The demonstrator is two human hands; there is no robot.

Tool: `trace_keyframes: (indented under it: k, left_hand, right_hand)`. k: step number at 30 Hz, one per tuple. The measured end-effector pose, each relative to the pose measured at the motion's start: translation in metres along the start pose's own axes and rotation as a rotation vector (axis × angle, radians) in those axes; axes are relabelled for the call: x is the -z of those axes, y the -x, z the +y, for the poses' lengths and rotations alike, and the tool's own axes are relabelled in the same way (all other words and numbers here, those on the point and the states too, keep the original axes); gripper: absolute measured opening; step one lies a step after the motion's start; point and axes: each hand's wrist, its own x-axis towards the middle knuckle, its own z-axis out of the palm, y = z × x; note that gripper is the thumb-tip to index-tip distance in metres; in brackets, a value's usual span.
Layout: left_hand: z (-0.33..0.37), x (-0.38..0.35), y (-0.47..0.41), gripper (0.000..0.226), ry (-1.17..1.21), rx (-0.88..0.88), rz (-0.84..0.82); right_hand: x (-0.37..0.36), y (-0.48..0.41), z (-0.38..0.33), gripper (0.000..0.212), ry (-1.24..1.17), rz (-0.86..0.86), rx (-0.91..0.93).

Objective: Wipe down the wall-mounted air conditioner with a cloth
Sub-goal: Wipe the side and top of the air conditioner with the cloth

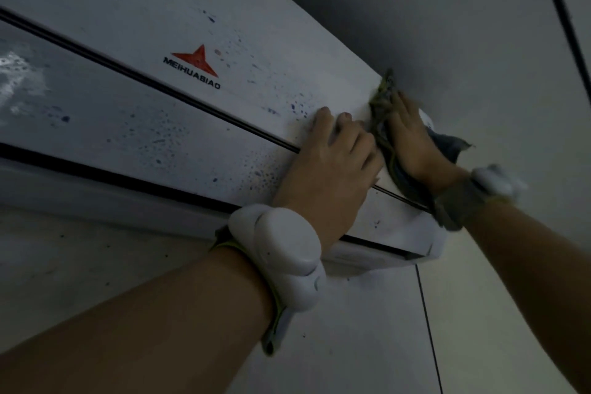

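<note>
Head view, looking up, dim light. Air conditioner (192, 9) high on wall, front panel speckled with dark spots. Left hand (332, 150) flat on panel near right end, fingers straight, holding nothing; likely bracing for balance. Right hand (412, 134) presses cloth (380, 105) against unit's right edge, fingers extended over it, not curled; thumb hidden, so slight pinch possible. Cloth bunched under palm, tail hanging off right side. Speckles suggest most of panel not yet wiped.

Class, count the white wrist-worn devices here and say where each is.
2. One white device sits on the left wrist, lower centre; the other on the right wrist, near the air conditioner's right end.
</note>
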Motion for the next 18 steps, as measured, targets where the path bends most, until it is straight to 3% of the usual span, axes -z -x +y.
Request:
trace_keyframes:
  k: [4, 8, 12, 16, 18]
  left_hand:
    - [0.000, -0.003, -0.001, 0.042, -0.041, -0.021, 0.044]
    - [-0.003, -0.003, -0.003, 0.044, -0.083, -0.007, 0.062]
    - [-0.005, -0.001, -0.001, 0.044, -0.084, -0.034, 0.089]
    - [-0.007, 0.006, -0.003, 0.042, -0.053, -0.037, 0.052]
    - [-0.011, 0.011, -0.004, 0.045, -0.031, -0.066, 0.014]
  right_hand:
    - [0.006, -0.032, 0.005, 0.077, 0.083, 0.001, 0.017]
    - [0.007, -0.026, 0.005, 0.062, 0.062, 0.008, 0.016]
    - [-0.002, -0.005, 0.007, 0.063, 0.026, 0.034, 0.084]
    - [0.003, 0.014, -0.007, 0.084, -0.298, 0.089, -0.102]
    - [0.005, 0.030, -0.016, 0.082, -0.357, 0.111, -0.136]
